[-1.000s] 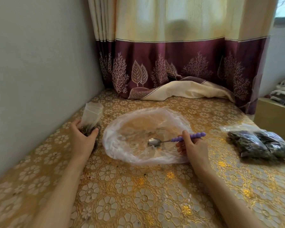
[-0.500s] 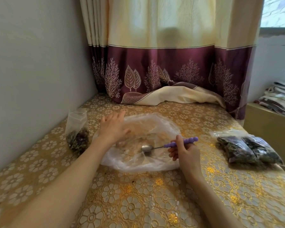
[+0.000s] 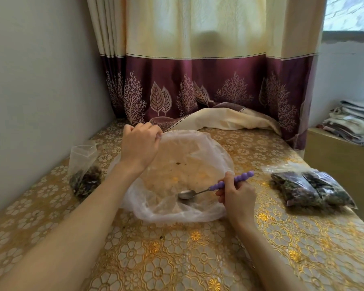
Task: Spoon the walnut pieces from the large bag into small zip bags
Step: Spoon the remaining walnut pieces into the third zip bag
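Since a second ago our left hand (image 3: pixel 139 144) has left the small zip bag (image 3: pixel 83 164) and crossed to pinch the far rim of the large bag (image 3: pixel 189 162), lifting it. Nearer us, our right hand (image 3: pixel 236 197) grips the purple spoon (image 3: pixel 210 189), its bowl resting inside that bag, which shows only crumbs. We judge the task nearly done: filled bags (image 3: pixel 309 191) lie at the right on the table (image 3: pixel 177 259), and the open, part-filled zip bag stands by the wall unsealed.
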A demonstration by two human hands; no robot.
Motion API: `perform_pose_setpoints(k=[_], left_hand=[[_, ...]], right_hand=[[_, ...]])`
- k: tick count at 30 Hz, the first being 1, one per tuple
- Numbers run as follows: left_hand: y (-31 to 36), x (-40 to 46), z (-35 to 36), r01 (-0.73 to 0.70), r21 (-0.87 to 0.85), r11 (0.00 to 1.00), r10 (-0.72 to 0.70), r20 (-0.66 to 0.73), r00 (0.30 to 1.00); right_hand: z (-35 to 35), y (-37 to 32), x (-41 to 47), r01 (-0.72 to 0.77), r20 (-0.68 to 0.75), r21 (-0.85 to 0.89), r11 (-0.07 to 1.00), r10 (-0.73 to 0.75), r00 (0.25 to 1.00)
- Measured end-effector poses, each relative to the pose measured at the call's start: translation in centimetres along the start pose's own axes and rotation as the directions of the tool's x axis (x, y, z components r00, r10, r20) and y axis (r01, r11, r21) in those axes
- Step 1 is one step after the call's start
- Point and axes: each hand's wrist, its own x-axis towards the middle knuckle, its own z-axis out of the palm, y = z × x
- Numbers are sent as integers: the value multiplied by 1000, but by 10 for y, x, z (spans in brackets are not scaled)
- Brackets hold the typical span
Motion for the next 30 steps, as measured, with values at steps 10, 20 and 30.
perform_pose_setpoints(k=[10, 20, 30], left_hand=[[23, 9, -32, -137, -57, 989, 128, -138, 982], [35, 4, -35, -128, -174, 976, 105, -137, 985], [25, 2, -32, -50, -177, 983, 39, -61, 997]], right_hand=[[4, 4, -2, -64, 6, 66, 996, 64, 998], [9, 2, -2, -205, 178, 243, 948, 164, 970], [-1, -1, 0, -133, 31, 181, 974, 129, 991]])
